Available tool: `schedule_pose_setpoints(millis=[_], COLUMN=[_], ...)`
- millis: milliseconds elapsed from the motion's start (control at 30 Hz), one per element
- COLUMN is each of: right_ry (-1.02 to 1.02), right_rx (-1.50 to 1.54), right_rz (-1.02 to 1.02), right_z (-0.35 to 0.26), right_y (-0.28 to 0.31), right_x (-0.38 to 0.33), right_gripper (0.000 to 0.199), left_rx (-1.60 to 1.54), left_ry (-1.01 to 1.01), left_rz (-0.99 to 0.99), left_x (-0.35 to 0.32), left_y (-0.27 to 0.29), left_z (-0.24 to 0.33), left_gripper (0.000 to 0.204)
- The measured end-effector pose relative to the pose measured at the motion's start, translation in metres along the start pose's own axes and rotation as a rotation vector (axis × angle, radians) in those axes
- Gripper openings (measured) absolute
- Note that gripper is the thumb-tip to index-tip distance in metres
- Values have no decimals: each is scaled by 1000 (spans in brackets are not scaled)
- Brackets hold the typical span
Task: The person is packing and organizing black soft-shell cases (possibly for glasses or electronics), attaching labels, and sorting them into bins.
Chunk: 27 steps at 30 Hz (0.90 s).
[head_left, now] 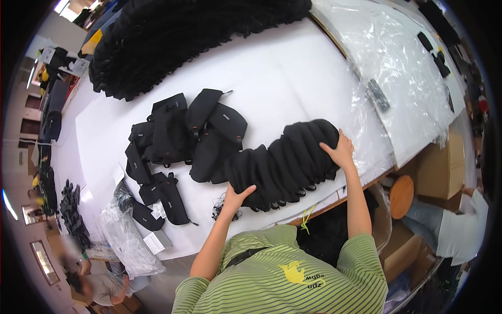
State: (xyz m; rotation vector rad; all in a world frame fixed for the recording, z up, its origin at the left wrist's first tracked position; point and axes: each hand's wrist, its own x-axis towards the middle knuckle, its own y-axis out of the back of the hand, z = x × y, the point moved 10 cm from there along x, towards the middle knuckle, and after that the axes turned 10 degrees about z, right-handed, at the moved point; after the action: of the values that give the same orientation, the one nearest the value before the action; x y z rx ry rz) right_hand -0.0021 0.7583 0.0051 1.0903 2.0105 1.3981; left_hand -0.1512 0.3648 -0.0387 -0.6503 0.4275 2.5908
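A row of black fabric pouches, packed tightly face to face, lies along the near edge of the white table. Small loops stick out along its near side. My left hand presses on the row's left end, thumb laid across the fabric, its other fingers partly hidden. At the right end, my right hand grips the last pouch, with the thumb on top and the fingers around the outer face. Just left of the row, loose black pouches lie in a jumbled heap and touch it.
A long pile of black pieces fills the table's far side. Clear plastic sheeting covers the right part. A clear plastic bag hangs at the near left edge. Cardboard boxes and a round wooden stool stand right; other people sit at both sides.
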Motion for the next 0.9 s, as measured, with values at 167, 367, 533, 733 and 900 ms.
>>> schedule_pose_setpoints(millis=[167,367,533,733,900], right_ry=[-114,-161,-311,-137,60], right_rx=[393,565,830,954,1008], right_rz=[-315,-462,-386,-337,-375], right_z=[-17,-56,-53,-184,-346], right_y=[-10,-13,-24,7,-34], right_x=[-28,-50,-44,77,196], right_gripper=[75,80,75,70,71], left_rx=[-18,151,77,-139,-202], left_ry=[-14,-42,-101,-325,-393], left_rz=[37,130,92,116,275], left_x=[-5,-5,12,98,212], left_y=[-9,-57,-68,4,106], left_z=[11,42,69,207,278], left_gripper=[92,105,100,84,74])
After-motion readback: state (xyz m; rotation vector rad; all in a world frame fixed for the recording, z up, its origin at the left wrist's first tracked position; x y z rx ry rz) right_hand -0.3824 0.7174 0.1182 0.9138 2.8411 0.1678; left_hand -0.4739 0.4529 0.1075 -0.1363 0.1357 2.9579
